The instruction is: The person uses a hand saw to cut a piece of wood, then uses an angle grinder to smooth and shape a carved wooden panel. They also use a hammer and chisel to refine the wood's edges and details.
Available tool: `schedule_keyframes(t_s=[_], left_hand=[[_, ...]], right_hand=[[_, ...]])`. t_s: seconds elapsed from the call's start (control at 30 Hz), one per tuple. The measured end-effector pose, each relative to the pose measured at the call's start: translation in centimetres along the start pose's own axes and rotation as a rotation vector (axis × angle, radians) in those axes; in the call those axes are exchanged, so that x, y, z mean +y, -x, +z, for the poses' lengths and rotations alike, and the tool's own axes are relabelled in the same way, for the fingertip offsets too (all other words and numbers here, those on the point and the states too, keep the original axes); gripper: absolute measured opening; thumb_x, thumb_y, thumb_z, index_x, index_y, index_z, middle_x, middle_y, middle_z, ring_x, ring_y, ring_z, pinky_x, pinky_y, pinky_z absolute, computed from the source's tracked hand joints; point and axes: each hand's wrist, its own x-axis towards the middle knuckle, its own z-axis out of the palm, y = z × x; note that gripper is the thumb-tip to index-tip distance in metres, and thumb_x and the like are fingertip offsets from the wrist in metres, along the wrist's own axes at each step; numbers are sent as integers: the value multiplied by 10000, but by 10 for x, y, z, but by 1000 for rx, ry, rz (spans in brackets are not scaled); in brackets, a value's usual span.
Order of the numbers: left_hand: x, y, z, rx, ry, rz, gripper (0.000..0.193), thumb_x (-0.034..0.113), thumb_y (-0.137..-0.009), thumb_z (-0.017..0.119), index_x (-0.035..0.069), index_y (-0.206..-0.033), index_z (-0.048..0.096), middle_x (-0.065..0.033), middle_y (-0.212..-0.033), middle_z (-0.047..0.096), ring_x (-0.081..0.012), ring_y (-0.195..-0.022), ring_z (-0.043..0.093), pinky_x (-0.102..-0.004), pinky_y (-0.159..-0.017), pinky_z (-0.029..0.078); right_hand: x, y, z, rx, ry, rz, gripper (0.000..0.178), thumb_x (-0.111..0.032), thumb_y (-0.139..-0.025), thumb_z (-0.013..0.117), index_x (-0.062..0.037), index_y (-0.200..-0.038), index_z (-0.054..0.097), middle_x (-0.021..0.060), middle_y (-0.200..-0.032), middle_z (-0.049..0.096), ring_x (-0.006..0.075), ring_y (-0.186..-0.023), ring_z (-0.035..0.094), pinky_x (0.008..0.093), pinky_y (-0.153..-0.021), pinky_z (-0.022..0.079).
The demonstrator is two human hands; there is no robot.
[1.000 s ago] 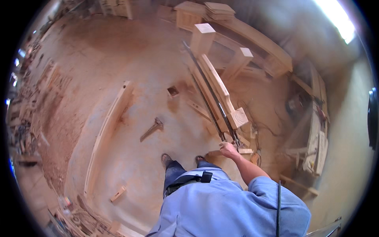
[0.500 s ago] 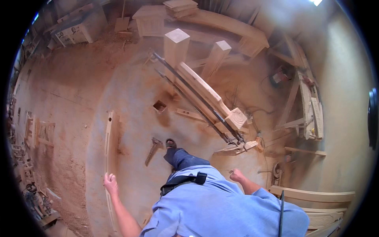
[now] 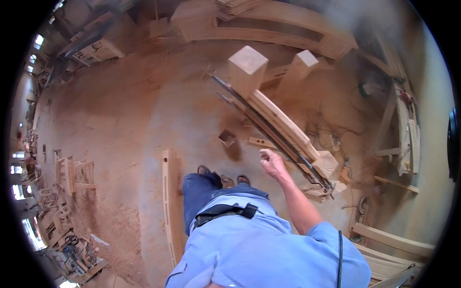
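Note:
My right hand [image 3: 272, 164] is raised in front of my body with its fingers curled in, and I see nothing in it. It is nearest to the long dark bar clamps [image 3: 269, 128], which lie slantwise along a clamped wooden frame with a rail [image 3: 281, 117]. The frame has a thick square post [image 3: 248, 65] at its far end and a square block end [image 3: 326, 164] at its near end. My left hand is out of view. A long wooden beam [image 3: 167, 201] with slots cut in it lies to my left.
A small open box [image 3: 227, 138] and a short piece with holes [image 3: 261, 142] lie on the dusty floor ahead. Curved planks [image 3: 394, 239] stand at the near right. A long bench-like wooden piece [image 3: 269, 33] is at the back. Chair-like wooden frames [image 3: 75, 174] stand at the left.
My right hand has swung forward and left, toward the clamps. My left hand has gone out of view from beside the slotted beam. Both feet now show, and my view has shifted left.

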Motion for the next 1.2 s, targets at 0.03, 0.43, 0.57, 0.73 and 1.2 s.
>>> schedule_keyframes(t_s=[0.03,0.43,0.57,0.73,1.2], left_hand=[[10,-16,-15,-6,11,-5,580,158,-907,648,-89,-1414,512,-243,-1258,669,-290,-1148,653,-396,-945,529],[186,-344,-245,-217,-355,37,591,205,-903,666,-81,-1401,527,-254,-1289,655,-325,-1167,646,-423,-969,521],[353,-480,-395,154,-388,331,629,202,-923,633,-87,-1454,461,-285,-1470,517,-361,-1377,509,-438,-1152,403],[665,-546,-495,394,-213,847,559,205,-961,607,-109,-1412,505,-100,-957,682,-172,-820,593,-340,-794,509],[917,-475,-213,-464,-786,1058,581,178,-858,676,1,-1398,558,-207,-1172,714,-337,-1114,686,-396,-980,524]], right_hand=[[-21,-20,6,51,-26,-34,420,-29,-853,639,-17,-1273,651,163,-1123,714,275,-1054,687,372,-951,540],[-246,-227,58,989,265,-173,503,31,-824,665,1,-1321,591,202,-1385,577,368,-1326,520,443,-1148,388],[-299,-271,86,928,290,-131,480,32,-816,666,4,-1292,610,195,-1382,584,362,-1324,526,445,-1151,385],[-350,-310,106,812,503,-99,477,24,-812,676,-3,-1285,624,192,-1377,599,360,-1303,545,441,-1152,387],[-350,-408,151,756,-49,192,396,2,-784,649,6,-1179,668,231,-1237,654,385,-1222,598,441,-1092,455]])
